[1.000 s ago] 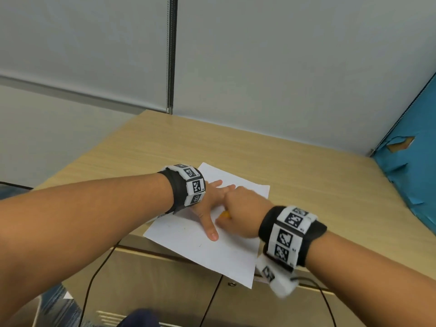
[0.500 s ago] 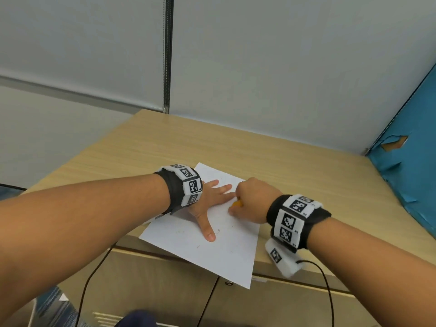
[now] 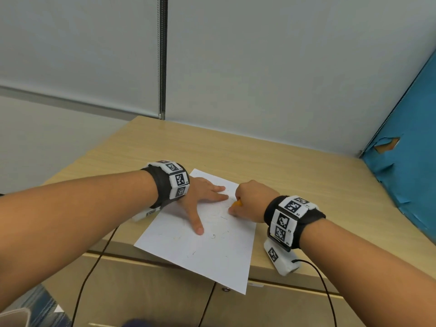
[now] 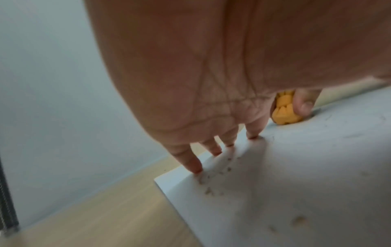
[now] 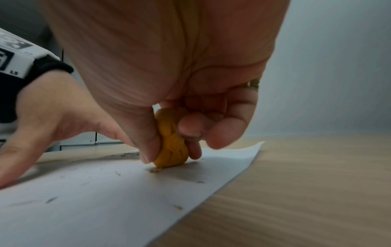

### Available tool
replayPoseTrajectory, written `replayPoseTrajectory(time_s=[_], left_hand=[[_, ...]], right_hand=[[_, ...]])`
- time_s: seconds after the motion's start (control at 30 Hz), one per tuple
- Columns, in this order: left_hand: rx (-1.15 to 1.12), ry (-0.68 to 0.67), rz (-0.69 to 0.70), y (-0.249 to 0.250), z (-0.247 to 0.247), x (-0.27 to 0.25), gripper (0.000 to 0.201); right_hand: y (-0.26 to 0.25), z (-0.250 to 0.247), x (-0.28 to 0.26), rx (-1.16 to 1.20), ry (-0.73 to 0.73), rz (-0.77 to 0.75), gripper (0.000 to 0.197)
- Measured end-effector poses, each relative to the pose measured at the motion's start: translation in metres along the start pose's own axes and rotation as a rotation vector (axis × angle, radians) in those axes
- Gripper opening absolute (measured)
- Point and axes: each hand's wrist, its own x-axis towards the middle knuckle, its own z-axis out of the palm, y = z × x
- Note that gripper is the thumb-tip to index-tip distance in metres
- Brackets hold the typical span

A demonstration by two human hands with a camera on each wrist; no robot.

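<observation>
A white sheet of paper (image 3: 207, 251) lies on the wooden table (image 3: 295, 175), its near corner hanging over the front edge. My left hand (image 3: 203, 197) lies flat on the sheet with fingers spread, pressing it down; the left wrist view shows its fingertips (image 4: 195, 168) on the paper (image 4: 296, 183). My right hand (image 3: 250, 201) pinches a small orange eraser (image 3: 236, 204) between thumb and fingers. The eraser (image 5: 171, 147) stands on edge with its lower rim touching the paper (image 5: 105, 200). The same orange eraser (image 4: 284, 112) shows beyond my left fingers. Dark crumbs speckle the sheet.
A grey partition wall (image 3: 259, 67) stands behind the table and a blue board (image 3: 410, 138) to the right. Cabinet doors (image 3: 146, 291) sit below the table's front edge. Black cables (image 3: 94, 263) hang from both wrist units. Bare wood lies right of the sheet.
My right hand has slid the eraser to the right and away across the paper, moving off my left fingers. The left hand has stayed pressed on the sheet.
</observation>
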Motion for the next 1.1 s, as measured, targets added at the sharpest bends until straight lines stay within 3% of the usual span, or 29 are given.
replayPoseTrajectory(time_s=[0.17, 0.43, 0.63, 0.77, 0.93, 1.03, 1.1], left_hand=[[-0.017, -0.017, -0.027, 0.003, 0.006, 0.008, 0.133], [-0.036, 0.03, 0.005, 0.007, 0.01, 0.01, 0.124], [0.02, 0.022, -0.015, 0.004, 0.01, 0.015, 0.135], [0.005, 0.049, 0.009, 0.006, 0.012, 0.014, 0.128], [0.022, 0.036, 0.001, 0.002, 0.012, 0.017, 0.136], [0.027, 0.044, 0.008, 0.004, 0.012, 0.016, 0.13], [0.023, 0.041, 0.009, 0.004, 0.013, 0.017, 0.128]], right_hand=[[0.0, -0.001, 0.0, 0.015, -0.026, -0.017, 0.037], [-0.046, 0.006, -0.027, 0.071, -0.061, -0.275, 0.033], [-0.023, -0.01, 0.004, 0.073, 0.018, -0.065, 0.032], [-0.053, -0.001, -0.029, 0.129, -0.06, -0.301, 0.034], [-0.022, -0.013, 0.007, 0.066, 0.013, -0.085, 0.034], [-0.044, -0.003, -0.012, 0.096, -0.019, -0.234, 0.038], [-0.046, 0.001, -0.021, 0.144, -0.083, -0.286, 0.029]])
